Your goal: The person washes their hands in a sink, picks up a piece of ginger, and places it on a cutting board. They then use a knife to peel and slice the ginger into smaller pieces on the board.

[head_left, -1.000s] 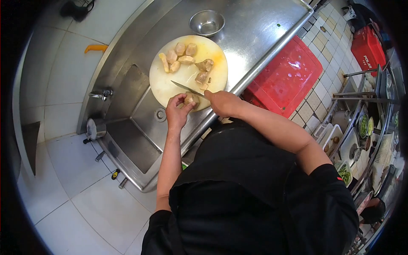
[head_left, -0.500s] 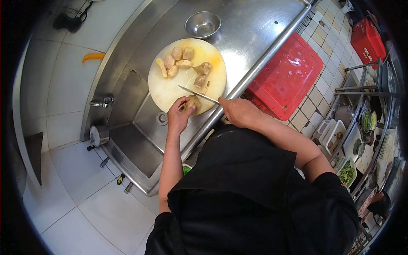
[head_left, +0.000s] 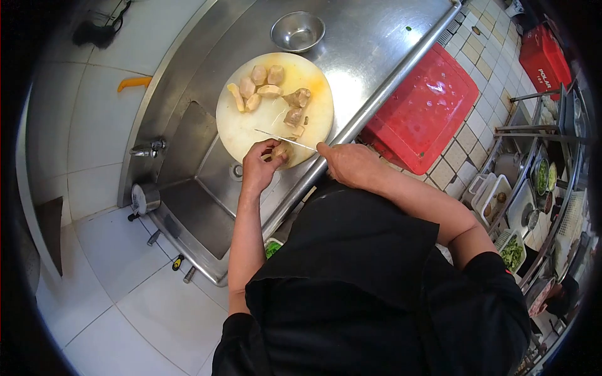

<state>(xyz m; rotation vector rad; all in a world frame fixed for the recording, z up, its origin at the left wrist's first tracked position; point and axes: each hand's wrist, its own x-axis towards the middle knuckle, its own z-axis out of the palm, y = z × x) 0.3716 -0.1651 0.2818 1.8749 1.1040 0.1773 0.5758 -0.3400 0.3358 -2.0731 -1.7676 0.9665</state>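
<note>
My left hand [head_left: 260,164] is closed on a brown-skinned piece of root [head_left: 283,152], which looks like ginger, near the front edge of a round white cutting board [head_left: 235,131]. A knife [head_left: 293,141] is gripped by its handle in my right hand [head_left: 348,164]. Its blade lies over the board, pointing left, at the far side of the held piece; whether it cuts in cannot be told. Peeled pale pieces [head_left: 269,91] sit at the back left of the board. Unpeeled brown pieces [head_left: 293,116] and small trimmings lie on its right.
Behind the board stands a small steel bowl [head_left: 298,31] on the steel counter [head_left: 364,50]. A sink basin [head_left: 194,216] with a tap [head_left: 147,150] is at left. Beyond the counter's rounded rim is a red lid [head_left: 433,106]; shelves with food containers [head_left: 492,200] stand at right.
The knife blade has swung slightly left and turned flatter over the held root. My left hand has shifted a little left with its piece. The whole view has drifted slightly.
</note>
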